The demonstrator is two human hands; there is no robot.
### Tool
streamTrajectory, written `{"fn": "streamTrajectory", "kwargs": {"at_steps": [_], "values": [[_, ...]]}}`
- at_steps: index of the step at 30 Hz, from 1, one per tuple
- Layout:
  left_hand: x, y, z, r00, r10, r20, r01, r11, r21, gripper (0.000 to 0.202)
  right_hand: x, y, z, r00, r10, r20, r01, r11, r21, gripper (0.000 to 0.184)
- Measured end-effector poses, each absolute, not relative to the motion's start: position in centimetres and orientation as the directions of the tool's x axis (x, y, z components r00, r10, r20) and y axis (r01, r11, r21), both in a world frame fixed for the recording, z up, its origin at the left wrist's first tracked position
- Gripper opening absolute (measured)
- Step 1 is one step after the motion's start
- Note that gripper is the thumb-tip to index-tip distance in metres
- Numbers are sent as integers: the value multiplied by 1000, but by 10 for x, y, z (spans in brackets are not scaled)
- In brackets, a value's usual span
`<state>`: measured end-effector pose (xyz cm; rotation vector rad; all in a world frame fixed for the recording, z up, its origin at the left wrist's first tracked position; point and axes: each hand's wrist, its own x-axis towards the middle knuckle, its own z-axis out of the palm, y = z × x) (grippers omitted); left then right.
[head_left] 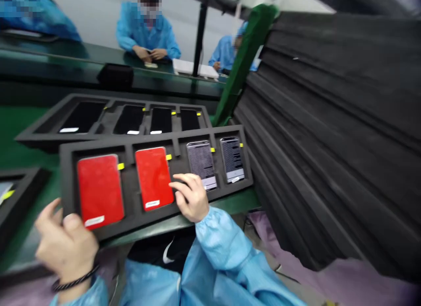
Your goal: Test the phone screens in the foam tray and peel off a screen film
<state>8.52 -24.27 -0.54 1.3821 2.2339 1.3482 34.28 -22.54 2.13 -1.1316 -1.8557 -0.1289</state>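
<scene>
Your right hand (190,197), fingers loosely together and clamped on nothing, rests beside a flat, red-filmed phone (154,178) in a black foam tray (130,196). The phone looks rigid, slick and fragile: take it by its edges. Your left hand (67,244) stands open, fingers apart.

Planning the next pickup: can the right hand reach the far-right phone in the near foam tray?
Probably yes. The right hand sits over the near foam tray, close to the far-right phone. Nothing stands above the tray between them; the hand would only pass over the neighbouring phone.
</scene>
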Motion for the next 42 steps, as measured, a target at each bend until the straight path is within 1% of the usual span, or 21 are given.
{"fn": "streamTrajectory", "kwargs": {"at_steps": [1,2,3,4,6,8,10,11,13,17,19,21,25,28,32,35,36,40,42], "values": [[86,-243,-11,-578,720,383,633,100,768,66,343,-225,22,-147,641,753,735,581,-350,30],[86,-243,-20,-538,678,501,688,10,726,68,344,-224,23,-149,642,752,729,585,-355,30],[85,-244,-31,-495,610,619,751,-58,658,70,344,-223,23,-160,640,752,720,597,-354,30],[83,-245,-44,-439,576,690,795,-108,596,74,345,-223,22,-175,639,749,711,608,-353,30],[77,-248,-74,-356,517,778,859,-146,490,75,346,-223,21,-234,623,747,688,649,-325,32],[74,-251,-102,-340,481,808,889,-117,443,75,347,-224,20,-333,582,742,658,707,-259,32],[74,-253,-121,-366,444,818,890,-90,447,74,346,-225,19,-441,534,722,627,758,-178,31],[76,-255,-126,-391,420,819,882,-83,463,73,345,-226,18,-485,516,706,618,773,-140,32],[79,-258,-129,-416,414,810,873,-69,483,72,343,-226,18,-547,502,671,616,783,-83,33],[81,-266,-118,-346,522,780,905,-34,425,69,339,-224,19,-605,492,626,616,788,-25,37],[80,-268,-113,-338,532,776,916,-5,402,71,338,-223,19,-616,487,619,609,793,-19,35],[79,-267,-110,-340,493,801,923,14,384,73,337,-223,19,-625,485,612,603,797,-16,34],[82,-262,-104,-320,463,827,932,-3,362,69,335,-224,20,-655,506,561,610,792,-2,37],[86,-259,-102,-365,456,812,916,22,400,74,335,-223,21,-647,526,552,632,775,1,36],[87,-255,-106,-456,430,779,878,73,473,84,337,-223,22,-594,524,610,628,776,-54,37],[84,-254,-109,-489,391,779,860,67,506,91,339,-223,22,-582,526,620,620,781,-81,37],[83,-255,-110,-487,400,776,860,69,505,91,340,-223,22,-581,526,621,618,782,-84,38],[79,-261,-109,-440,531,724,884,112,455,82,340,-223,21,-585,520,623,622,780,-68,35],[79,-263,-106,-412,533,739,903,128,411,79,339,-223,22,-591,516,620,625,779,-52,33]]}}
